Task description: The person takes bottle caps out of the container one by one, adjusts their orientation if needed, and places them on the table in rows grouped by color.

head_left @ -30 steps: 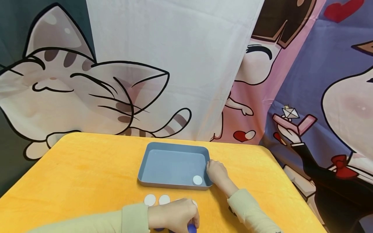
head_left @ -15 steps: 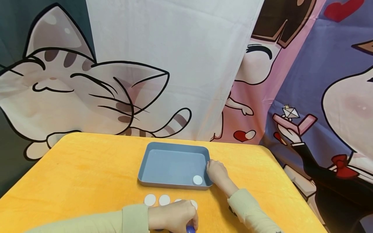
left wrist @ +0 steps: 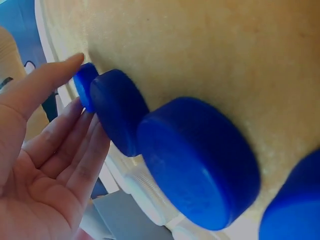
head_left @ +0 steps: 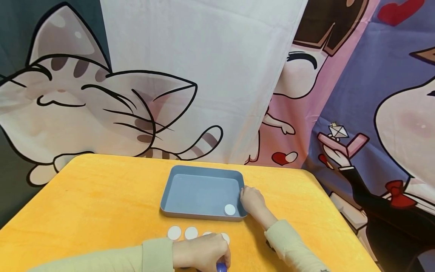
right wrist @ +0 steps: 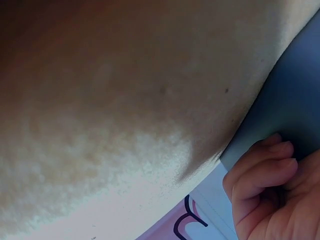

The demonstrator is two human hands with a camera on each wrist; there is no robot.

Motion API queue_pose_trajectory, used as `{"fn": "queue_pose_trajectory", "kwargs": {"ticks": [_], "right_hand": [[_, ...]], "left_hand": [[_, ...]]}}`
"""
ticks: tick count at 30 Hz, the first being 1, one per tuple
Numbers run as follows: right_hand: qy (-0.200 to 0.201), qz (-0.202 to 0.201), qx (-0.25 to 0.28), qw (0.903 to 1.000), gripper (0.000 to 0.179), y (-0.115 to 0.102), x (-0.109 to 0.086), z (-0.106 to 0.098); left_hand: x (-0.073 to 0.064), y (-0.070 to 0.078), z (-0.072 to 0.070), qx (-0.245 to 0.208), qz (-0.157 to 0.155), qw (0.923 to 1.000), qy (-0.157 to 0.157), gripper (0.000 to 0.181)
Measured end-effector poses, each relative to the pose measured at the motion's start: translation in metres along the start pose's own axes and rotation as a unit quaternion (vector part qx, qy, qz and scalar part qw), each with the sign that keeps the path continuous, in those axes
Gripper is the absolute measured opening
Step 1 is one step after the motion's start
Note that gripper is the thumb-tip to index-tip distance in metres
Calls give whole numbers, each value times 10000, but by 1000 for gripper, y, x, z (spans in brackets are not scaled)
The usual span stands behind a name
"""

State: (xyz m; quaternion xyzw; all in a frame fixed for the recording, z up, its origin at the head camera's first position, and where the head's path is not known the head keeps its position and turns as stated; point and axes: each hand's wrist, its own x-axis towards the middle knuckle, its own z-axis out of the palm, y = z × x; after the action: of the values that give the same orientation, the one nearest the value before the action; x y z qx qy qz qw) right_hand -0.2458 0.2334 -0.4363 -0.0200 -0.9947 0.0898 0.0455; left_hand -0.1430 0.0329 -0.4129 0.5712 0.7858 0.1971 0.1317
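Observation:
My left hand (head_left: pixel 204 250) pinches a blue bottle cap (left wrist: pixel 86 86) between thumb and fingers, low over the yellow table. It is the far end of a line of several blue caps; a darker blue cap (left wrist: pixel 120 112) stands right beside it, overlapping it in the left wrist view. A larger-looking blue cap (left wrist: pixel 200 162) is nearer that camera. My right hand (head_left: pixel 253 202) grips the right rim of the blue-grey tray (head_left: pixel 200 189), its fingers curled against the outer wall in the right wrist view. One white cap (head_left: pixel 230 209) lies in the tray's near right corner.
Between the tray and my left hand runs a row of white caps (head_left: pixel 174 233), partly hidden by the hand. The yellow table (head_left: pixel 112 196) ends in front of a cartoon-printed curtain (head_left: pixel 210 75).
My left hand has shifted very slightly left with the blue cap, so more of the white caps behind it shows. The right hand and tray stay put.

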Motion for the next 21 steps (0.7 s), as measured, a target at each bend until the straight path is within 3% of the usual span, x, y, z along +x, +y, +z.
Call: {"fn": "queue_pose_trajectory", "kwargs": {"ticks": [8,16,21], "right_hand": [[45,-58,-54,10000,30,1,0,0],[121,-25,44,9999,30,1,0,1],[82,-23,53,10000,30,1,-1,1]], "left_hand": [[6,3,-20,-184,66,9998,85,18],[16,4,-50,-604,-379,9972,214,19],[22,-1,-61,-689,-307,9964,395,20]]}}
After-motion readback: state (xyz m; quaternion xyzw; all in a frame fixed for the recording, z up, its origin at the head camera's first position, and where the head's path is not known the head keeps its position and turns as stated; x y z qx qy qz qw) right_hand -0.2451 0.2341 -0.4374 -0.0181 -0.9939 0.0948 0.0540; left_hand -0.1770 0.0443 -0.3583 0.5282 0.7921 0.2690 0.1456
